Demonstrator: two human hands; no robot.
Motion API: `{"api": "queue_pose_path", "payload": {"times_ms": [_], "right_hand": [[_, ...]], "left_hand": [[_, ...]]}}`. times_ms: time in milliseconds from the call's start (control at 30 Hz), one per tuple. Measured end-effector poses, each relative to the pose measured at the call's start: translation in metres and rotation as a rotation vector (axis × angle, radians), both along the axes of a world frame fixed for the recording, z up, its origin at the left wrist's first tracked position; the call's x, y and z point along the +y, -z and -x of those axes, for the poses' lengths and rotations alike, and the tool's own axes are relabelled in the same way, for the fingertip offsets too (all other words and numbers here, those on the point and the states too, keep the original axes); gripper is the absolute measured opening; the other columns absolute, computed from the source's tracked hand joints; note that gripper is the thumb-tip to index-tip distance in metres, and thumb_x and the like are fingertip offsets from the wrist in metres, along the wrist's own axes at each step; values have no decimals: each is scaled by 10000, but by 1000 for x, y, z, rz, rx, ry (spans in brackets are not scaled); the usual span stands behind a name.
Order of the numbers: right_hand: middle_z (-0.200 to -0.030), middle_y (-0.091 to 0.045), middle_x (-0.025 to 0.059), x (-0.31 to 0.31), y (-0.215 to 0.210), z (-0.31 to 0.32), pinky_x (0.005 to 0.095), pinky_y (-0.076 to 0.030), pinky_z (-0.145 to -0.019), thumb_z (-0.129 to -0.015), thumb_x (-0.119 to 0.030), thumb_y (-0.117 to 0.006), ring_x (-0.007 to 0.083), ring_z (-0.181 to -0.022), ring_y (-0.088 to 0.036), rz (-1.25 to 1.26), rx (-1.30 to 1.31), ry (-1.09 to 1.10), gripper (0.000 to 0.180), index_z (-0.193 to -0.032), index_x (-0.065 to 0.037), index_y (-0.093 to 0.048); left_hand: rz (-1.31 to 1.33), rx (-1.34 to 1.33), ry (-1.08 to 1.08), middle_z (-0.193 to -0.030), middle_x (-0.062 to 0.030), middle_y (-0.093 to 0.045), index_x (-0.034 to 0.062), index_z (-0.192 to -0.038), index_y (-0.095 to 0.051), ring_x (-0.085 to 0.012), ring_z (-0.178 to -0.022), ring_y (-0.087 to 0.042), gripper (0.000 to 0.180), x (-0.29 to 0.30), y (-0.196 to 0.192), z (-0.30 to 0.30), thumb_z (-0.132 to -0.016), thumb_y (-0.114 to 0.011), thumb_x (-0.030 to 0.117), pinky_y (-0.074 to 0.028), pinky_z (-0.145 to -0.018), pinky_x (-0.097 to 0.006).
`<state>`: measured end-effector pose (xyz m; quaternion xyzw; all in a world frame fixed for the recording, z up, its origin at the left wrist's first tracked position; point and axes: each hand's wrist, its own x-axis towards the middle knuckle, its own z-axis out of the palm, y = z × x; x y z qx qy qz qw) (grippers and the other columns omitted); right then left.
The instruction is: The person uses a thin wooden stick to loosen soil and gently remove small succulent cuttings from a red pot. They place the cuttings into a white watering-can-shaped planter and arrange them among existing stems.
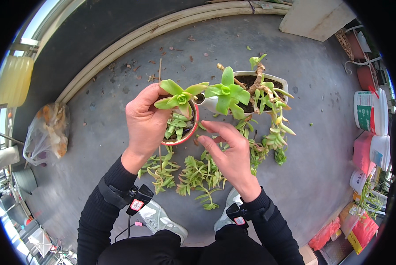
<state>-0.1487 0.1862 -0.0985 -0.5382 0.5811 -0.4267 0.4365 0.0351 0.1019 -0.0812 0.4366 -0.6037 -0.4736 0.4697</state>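
Note:
Between the thumb and fingers of my left hand is a green succulent rosette, held above a round red-rimmed pot. Thick cut leaves lie inside that pot. My right hand hovers right of the pot, thumb and forefinger apart; a small leaf shows by its fingertips, and I cannot tell whether it touches them. A second rosette on a woody stem leans from a white planter of dark soil. Trailing succulent stems lie on the floor below my hands.
A thin stick runs up behind my left hand. On the left are a plastic bag and a yellow container. White tubs and red-and-yellow bags line the right. Pale pipes edge the far floor.

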Motion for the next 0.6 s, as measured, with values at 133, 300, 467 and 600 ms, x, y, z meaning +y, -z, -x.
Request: {"api": "queue_pose_path", "payload": {"times_ms": [133, 300, 467, 600], "right_hand": [[-1132, -702, 107, -1, -2, -1, 271, -555, -774, -878, -53, -744, 149, -980, -671, -39, -87, 48, 312, -1183, -13, -690], [-1124, -696, 102, 0, -3, 1, 261, -548, -801, -906, -31, -714, 142, -995, -665, -32, -176, 98, 301, -1202, 5, -672], [-1092, -697, 95, -1, 2, -4, 262, -544, -794, -910, -29, -706, 132, -944, -668, -27, -266, 127, 327, -1231, 6, -655], [-1044, -710, 94, -3, 6, -8, 266, -545, -749, -895, -40, -713, 137, -898, -678, 10, -291, 167, 335, -1226, -25, -673]], "left_hand": [[-164, 153, -37, -1007, -57, -715, -27, -1048, -683, -124, -933, -664, 157, 2, -1, -2, -914, -610, -65, -539, -831, -266], [-17, 79, 93, -914, -60, -709, -15, -954, -703, -178, -965, -654, 124, -7, -3, 0, -850, -659, -67, -526, -876, -314], [256, -166, 259, -890, -55, -726, 26, -894, -722, -189, -887, -659, 172, -26, -7, -3, -767, -689, -85, -537, -789, -303], [342, -281, 265, -833, -48, -701, 18, -841, -714, -221, -888, -641, 159, -33, -14, -5, -713, -710, -77, -522, -787, -323]]}}
